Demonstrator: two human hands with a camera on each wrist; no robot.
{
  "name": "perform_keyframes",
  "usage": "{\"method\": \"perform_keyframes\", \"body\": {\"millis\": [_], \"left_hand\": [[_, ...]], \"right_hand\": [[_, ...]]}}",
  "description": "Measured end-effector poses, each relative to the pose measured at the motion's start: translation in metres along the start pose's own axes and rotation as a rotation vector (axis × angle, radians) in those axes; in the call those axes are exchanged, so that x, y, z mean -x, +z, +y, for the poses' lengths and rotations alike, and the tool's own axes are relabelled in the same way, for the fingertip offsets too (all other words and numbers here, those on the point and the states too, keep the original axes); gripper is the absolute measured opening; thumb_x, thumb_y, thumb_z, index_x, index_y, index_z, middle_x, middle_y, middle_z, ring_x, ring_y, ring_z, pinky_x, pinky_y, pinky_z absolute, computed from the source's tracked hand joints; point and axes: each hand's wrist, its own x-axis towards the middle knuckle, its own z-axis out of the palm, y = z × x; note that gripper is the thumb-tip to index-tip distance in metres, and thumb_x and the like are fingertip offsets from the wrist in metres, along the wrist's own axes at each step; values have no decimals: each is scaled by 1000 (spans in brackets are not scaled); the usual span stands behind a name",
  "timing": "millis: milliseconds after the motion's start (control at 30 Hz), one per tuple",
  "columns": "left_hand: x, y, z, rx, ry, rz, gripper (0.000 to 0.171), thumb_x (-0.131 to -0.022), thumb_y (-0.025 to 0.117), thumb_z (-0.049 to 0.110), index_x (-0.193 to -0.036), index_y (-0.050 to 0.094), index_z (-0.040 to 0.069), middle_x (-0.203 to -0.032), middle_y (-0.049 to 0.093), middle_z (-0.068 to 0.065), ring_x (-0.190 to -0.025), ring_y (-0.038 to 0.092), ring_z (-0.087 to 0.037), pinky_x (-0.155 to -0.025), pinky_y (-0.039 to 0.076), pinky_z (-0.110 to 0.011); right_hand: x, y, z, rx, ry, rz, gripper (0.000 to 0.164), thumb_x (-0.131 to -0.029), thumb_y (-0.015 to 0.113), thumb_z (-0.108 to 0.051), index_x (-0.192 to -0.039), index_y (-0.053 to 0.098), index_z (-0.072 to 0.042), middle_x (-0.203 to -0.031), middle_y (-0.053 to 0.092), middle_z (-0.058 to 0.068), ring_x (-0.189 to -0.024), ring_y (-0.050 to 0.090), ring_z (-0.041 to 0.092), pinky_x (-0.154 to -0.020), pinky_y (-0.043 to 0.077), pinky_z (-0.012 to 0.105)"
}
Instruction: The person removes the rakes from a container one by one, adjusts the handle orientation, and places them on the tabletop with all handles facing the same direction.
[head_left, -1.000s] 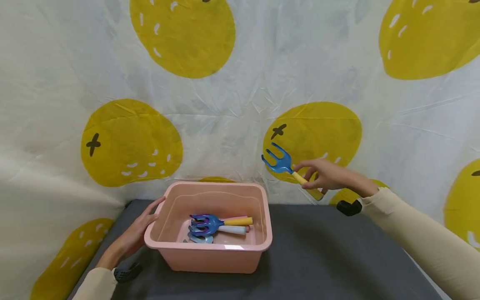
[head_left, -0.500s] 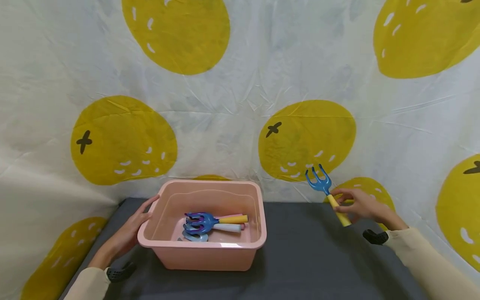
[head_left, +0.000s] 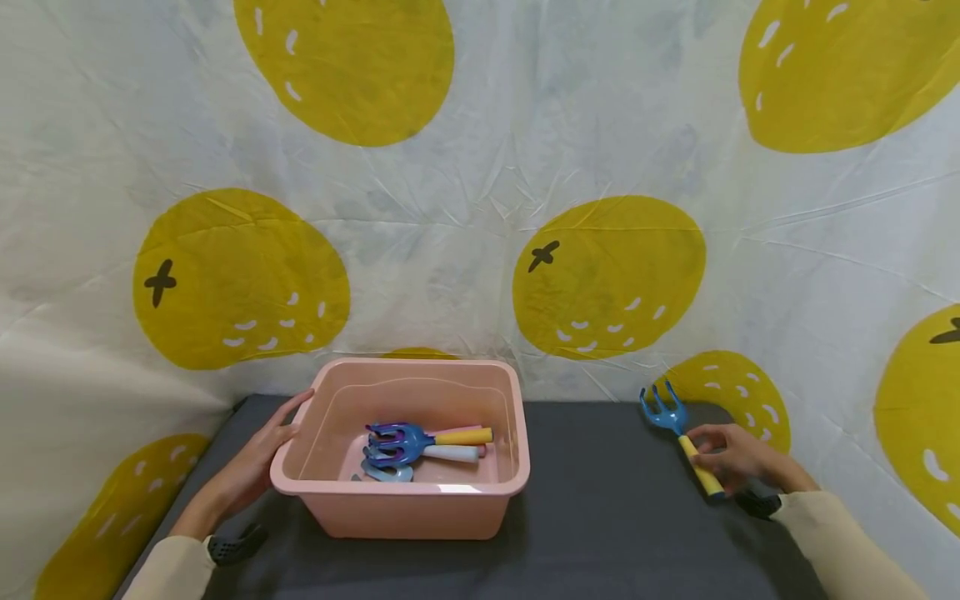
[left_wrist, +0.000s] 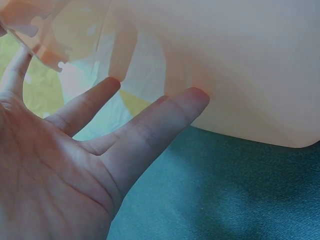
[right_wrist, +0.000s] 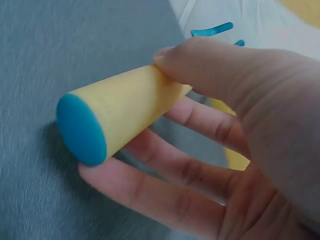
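Note:
At the right of the table, my right hand (head_left: 738, 458) pinches the yellow handle of a small garden hand fork (head_left: 666, 415) between thumb and fingers. Its blue tines point away toward the cloth wall. In the right wrist view, the handle (right_wrist: 125, 102) ends in a blue cap low over the grey surface. My left hand (head_left: 255, 454) rests at the left rim of a pink plastic tub (head_left: 408, 517). Seen from the left wrist, its spread, straight fingers touch the tub's outer wall (left_wrist: 250, 75). In the tub lie several small tools, among them a blue fork (head_left: 405, 444).
A dark grey cloth (head_left: 600, 517) covers the table. Behind it hangs a pale cloth (head_left: 450, 275) printed with large yellow fruits. Each wrist carries a black strap device (head_left: 236, 546). The tub stands left of the middle, apart from the right hand.
My right hand has carried the hand fork rightward and down, from in front of the cloth wall to the table surface. The left hand has stayed at the tub; the view shifts slightly.

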Motion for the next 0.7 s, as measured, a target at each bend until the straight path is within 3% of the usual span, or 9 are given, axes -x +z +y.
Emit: {"method": "perform_keyframes", "body": {"millis": [200, 333, 533, 700], "left_hand": [[1, 0, -1, -14, 18, 5, 63, -111, 39, 41, -165, 6, 37, -170, 4, -15, -143, 28, -51, -104, 44, -64], [1, 1, -2, -23, 23, 4, 64, -110, 39, 41, -165, 6, 37, -170, 5, -16, -141, 30, -50, -102, 46, -63], [-2, -1, -2, -16, 7, 14, 64, -110, 40, 43, -165, 7, 39, -170, 6, -13, -141, 31, -49, -102, 47, -61], [-2, -1, -3, -34, 15, 18, 64, -110, 40, 43, -164, 7, 40, -170, 5, -14, -141, 31, -49, -103, 46, -63]], "right_hand": [[3, -5, 18, -15, 67, -32, 51, -101, 65, -13, -140, 46, 15, -105, 68, 14, -69, 62, 30, -57, 58, 52], [7, -6, 22, 13, 28, -51, 49, -102, 62, -9, -138, 44, 19, -101, 68, 13, -69, 62, 27, -56, 58, 49], [9, -6, 19, 84, -51, -56, 45, -103, 58, -3, -138, 43, 20, -78, 59, 12, -52, 42, 15, -46, 44, 35], [8, -4, 16, 69, -8, -39, 44, -102, 61, -6, -138, 45, 15, -74, 55, 11, -52, 39, 15, -46, 40, 33]]}}
